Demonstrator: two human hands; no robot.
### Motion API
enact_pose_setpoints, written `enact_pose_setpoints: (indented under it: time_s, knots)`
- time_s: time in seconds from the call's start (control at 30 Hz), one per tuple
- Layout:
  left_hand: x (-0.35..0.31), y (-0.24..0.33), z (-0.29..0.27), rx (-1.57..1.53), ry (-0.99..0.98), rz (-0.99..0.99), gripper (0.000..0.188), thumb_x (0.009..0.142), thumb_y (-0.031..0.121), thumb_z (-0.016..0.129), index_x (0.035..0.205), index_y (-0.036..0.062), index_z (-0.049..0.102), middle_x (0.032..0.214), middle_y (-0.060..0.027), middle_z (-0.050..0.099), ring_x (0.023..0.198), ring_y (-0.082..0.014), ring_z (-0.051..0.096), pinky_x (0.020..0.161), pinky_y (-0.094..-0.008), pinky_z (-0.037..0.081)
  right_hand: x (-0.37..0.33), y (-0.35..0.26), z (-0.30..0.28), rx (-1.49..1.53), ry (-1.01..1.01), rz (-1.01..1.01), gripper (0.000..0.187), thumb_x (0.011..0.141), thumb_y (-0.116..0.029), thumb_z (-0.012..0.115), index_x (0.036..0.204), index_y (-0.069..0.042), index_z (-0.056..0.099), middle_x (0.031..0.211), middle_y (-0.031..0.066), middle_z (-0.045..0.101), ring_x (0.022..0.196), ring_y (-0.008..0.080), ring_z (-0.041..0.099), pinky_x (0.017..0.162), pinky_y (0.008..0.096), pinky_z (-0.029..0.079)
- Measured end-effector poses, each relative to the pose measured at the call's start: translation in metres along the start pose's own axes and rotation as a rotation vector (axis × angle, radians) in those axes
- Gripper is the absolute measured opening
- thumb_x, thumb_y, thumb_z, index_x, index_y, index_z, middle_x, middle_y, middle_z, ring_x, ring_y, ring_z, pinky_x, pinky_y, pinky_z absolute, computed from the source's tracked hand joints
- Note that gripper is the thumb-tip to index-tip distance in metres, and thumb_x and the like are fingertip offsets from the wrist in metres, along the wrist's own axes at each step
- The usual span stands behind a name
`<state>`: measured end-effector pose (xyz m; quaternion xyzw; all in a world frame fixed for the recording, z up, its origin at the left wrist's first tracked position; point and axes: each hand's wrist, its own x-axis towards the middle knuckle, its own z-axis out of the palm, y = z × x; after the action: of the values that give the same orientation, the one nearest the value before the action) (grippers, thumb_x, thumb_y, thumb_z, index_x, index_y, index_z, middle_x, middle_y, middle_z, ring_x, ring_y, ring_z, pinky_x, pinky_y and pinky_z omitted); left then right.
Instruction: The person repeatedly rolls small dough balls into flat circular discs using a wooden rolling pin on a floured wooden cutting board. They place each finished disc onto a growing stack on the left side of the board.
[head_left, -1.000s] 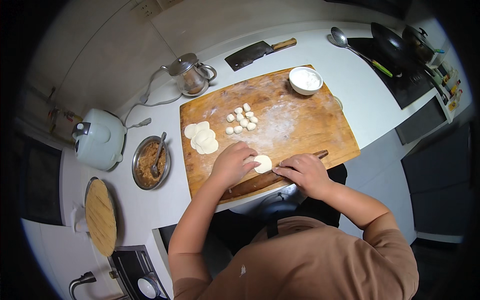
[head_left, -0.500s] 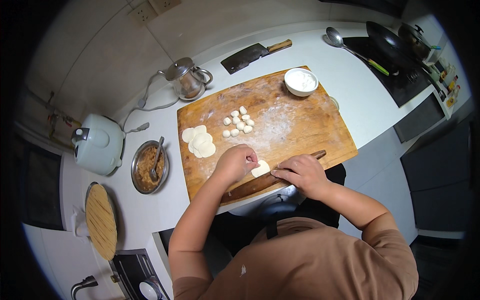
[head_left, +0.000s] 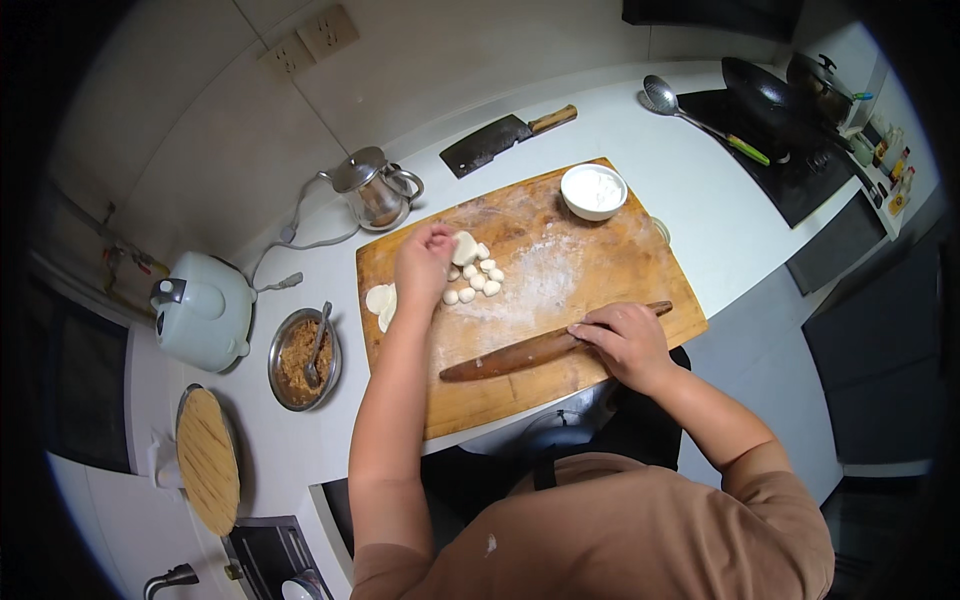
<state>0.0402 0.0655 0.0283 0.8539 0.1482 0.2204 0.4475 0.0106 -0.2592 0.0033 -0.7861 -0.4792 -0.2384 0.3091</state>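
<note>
Furthest left of these, the metal bowl (head_left: 275, 362) stands on the tabletop (head_left: 300, 430), with its spoon (head_left: 318, 345) leaning past the rim; a left elbow swung wide might catch the handle and flick out filling (head_left: 297, 362).

On the board (head_left: 640, 260), the flat rounds (head_left: 380, 298) lie overlapped at the left edge, partly hidden by the left wrist. They may stick together where they overlap if too little flour lies between, and a low forearm could drag them out of line.

The kettle (head_left: 383, 205) stands just beyond the board's far left corner, so an overlong reach might knock it.

The left hand (head_left: 425, 260) is pinched closed, thumb and fingers on the edge of one dough round (head_left: 464, 248), raised beside the balls (head_left: 470, 275). Held by so little, the soft sheet could stretch, fold on itself or drop onto the balls and cling.

The pin (head_left: 510, 357) lies slantwise across the near part of the board, its left end free. The right hand (head_left: 625, 340) is curled over its right half; were that hold loosened, the pin might roll off the near edge.

The flour bowl (head_left: 593, 212) sits near the far right corner, where a jolt to the board could spill it.
</note>
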Motion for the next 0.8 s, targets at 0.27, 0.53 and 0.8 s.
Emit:
enact_pose_setpoints:
  time_s: [0.27, 0.53, 0.8]
  knots:
    - [0.063, -0.035, 0.031, 0.175, -0.192, 0.182, 0.029, 0.097, 0.018, 0.058, 0.122, 0.0084, 0.068, 0.11, -0.017, 0.072, 0.104, -0.0287, 0.069, 0.093, -0.0366, 0.051, -0.01, 0.029, -0.022, -0.114, 0.129, 0.136, 0.034, 0.076, -0.007, 0.075, 0.109, -0.016, 0.07, 0.101, 0.0039, 0.066, 0.092, 0.0272, 0.064, 0.078, 0.0406, 0.05]
    - [0.049, -0.001, 0.028, 0.739, -0.727, 0.121, 0.058, 0.106, 0.04, 0.027, 0.156, 0.0119, 0.033, 0.165, -0.0086, 0.024, 0.151, -0.0246, 0.024, 0.123, -0.0428, 0.018, -0.019, 0.036, -0.03, -0.137, 0.142, 0.168, 0.034, 0.075, -0.005, 0.075, 0.107, -0.015, 0.07, 0.102, 0.0037, 0.066, 0.093, 0.0264, 0.063, 0.078, 0.04, 0.049]
    - [0.028, 0.037, 0.088, 0.758, -0.867, 0.393, 0.06, 0.106, 0.041, 0.033, 0.155, 0.0071, 0.032, 0.166, -0.0077, 0.021, 0.152, -0.0249, 0.022, 0.124, -0.0465, 0.015, -0.022, 0.033, -0.037, -0.124, 0.149, 0.143, 0.036, 0.075, -0.008, 0.076, 0.109, -0.018, 0.071, 0.1, 0.0013, 0.066, 0.092, 0.0242, 0.063, 0.077, 0.0382, 0.048]
